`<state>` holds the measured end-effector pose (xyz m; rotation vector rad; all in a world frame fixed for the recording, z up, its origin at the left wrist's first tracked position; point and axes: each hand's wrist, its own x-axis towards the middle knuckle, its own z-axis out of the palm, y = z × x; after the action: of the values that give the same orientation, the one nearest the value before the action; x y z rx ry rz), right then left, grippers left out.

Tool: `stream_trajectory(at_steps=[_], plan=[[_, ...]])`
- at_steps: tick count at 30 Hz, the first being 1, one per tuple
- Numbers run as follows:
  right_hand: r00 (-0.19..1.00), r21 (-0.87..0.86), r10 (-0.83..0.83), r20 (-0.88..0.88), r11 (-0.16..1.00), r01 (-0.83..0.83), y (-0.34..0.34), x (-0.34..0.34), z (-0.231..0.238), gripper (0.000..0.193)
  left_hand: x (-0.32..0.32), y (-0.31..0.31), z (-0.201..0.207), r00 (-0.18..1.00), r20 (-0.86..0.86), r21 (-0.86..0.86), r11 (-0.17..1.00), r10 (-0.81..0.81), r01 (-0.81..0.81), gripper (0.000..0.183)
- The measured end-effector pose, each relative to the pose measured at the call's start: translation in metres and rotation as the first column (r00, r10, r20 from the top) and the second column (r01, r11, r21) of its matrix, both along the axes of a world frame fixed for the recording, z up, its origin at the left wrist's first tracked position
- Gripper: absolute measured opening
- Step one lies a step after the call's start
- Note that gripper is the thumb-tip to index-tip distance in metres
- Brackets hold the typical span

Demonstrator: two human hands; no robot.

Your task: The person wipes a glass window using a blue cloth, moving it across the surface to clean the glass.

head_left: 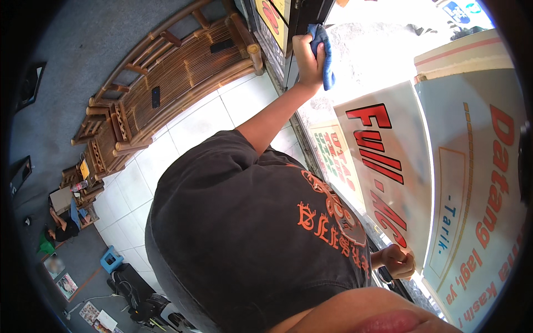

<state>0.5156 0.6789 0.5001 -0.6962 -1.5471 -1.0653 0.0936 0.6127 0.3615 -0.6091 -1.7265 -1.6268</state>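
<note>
By the far frame [302, 15], the left hand [308, 60] grips a blue cloth [327, 62], the right hand [397, 262] curls closed; white tiles [194, 125] border a bamboo bench [186, 80], left.

Two grips [310, 60] [397, 262], one blue cloth [327, 66]

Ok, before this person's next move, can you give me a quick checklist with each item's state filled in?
1. Blue cloth held in the left hand: ok, the grip is closed on it.
2. Cloth pressed against the dark frame beside it: cannot tell, the contact is not clear.
3. Right hand free: cannot tell, the fingers are curled and hide the palm.
4. White sign with red lettering fully in view: not ok, the right hand overlaps its lower end.
5. Left forearm off the bamboo bench: ok, they are apart.
</note>
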Motion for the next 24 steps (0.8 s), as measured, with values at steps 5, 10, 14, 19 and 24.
stream_trajectory(at_steps=[5,10,14,19,24], plan=[[1.0,-0.016,0.006,-0.01,1.0,-0.006,0.001,0.005,-0.006,0.016,0.017,0.007,0.027,0.99,0.134,0.103,0.994,-0.047,0.033,0.019],[1.0,-0.029,-0.01,-0.02,1.0,0.01,-0.004,0.007,-0.006,0.016,0.018,0.009,0.125,0.945,-0.268,0.152,0.96,-0.187,0.233,0.02],[1.0,-0.005,-0.002,-0.011,1.0,0.001,-0.002,0.007,-0.004,0.017,0.016,0.006,0.17,0.911,-0.393,0.137,0.972,-0.124,0.191,0.022],[0.999,0.011,0.02,0.036,1.0,-0.02,-0.003,0.004,-0.002,0.025,0.012,0.005,0.141,0.947,-0.317,0.149,0.983,-0.056,0.108,0.025],[0.999,-0.017,0.008,0.037,1.0,-0.007,-0.008,0.012,-0.011,0.029,0.007,-0.005,0.088,0.996,-0.076,0.067,0.996,-0.049,0.054,0.026]])
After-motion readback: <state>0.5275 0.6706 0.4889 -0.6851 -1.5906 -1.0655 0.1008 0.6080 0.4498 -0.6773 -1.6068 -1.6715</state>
